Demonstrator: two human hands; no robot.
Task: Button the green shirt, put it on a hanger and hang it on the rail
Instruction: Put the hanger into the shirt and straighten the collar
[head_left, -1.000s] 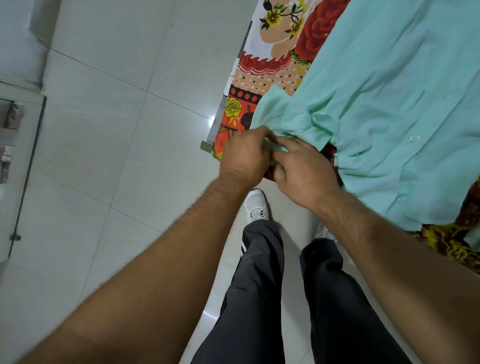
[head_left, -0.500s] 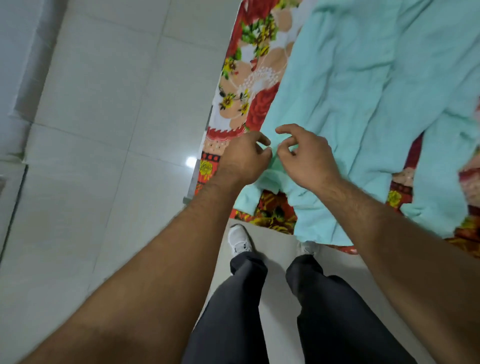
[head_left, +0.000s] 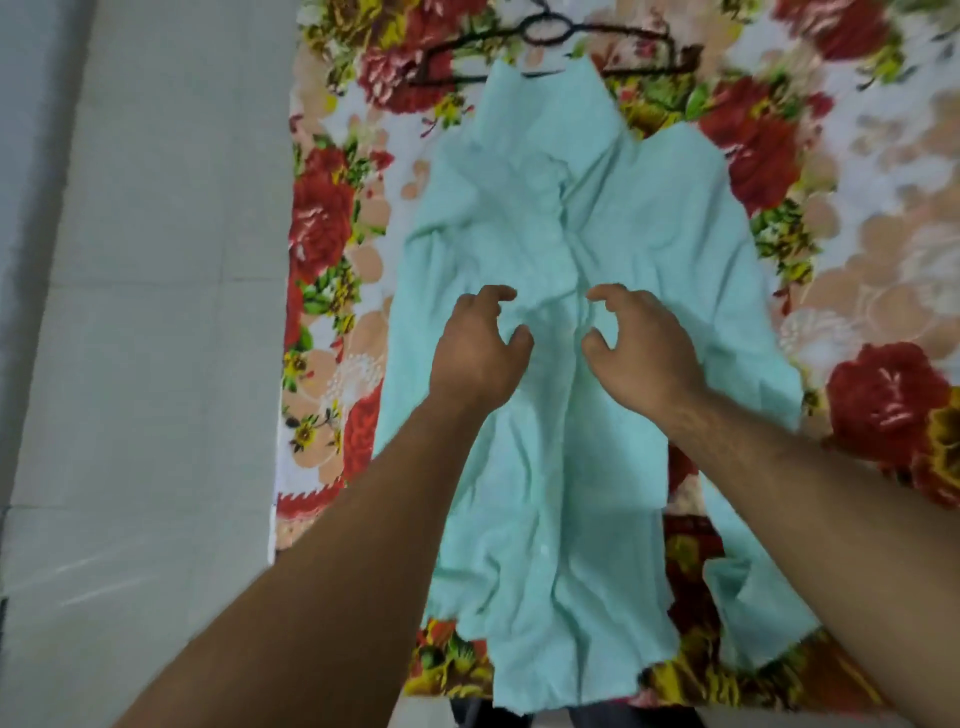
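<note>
Fingers (head_left: 500, 294): both sets are hanging half-curled, thumb and forefinger standing apart on each hand, gripping nothing that I can make out.
Left hand (head_left: 480, 358): it is hovering over the chest of the green shirt (head_left: 649, 234), just left of the front opening; whether it is touching the cloth I cannot tell.
Right hand (head_left: 644, 353): it is mirroring the left, just right of the opening, fingertips facing the other hand.
Gap between the hands: the placket (head_left: 565, 332) is running straight up through it, so neither hand is sitting nearer; each is lying just beside its own front edge.
Shirt position: it is lying front up on the floral sheet (head_left: 857, 208), filling the middle of the frame.
Shirt axis: it is running bottom to top of the frame, collar (head_left: 545, 93) pointing at the top edge, hem (head_left: 550, 670) pointing down toward the person.
Buttons: one pale button (head_left: 544, 549) is showing lower down the placket; blur is hiding any others.
Coming move, as a judgement: the fingers are looking ready to pinch the two edges together mid-chest, working along that vertical line.
Hanger (head_left: 545, 47): a dark one is lying on the sheet at top centre, just beyond the collar.
Floor (head_left: 156, 260): pale tiles are filling the left of the frame.
</note>
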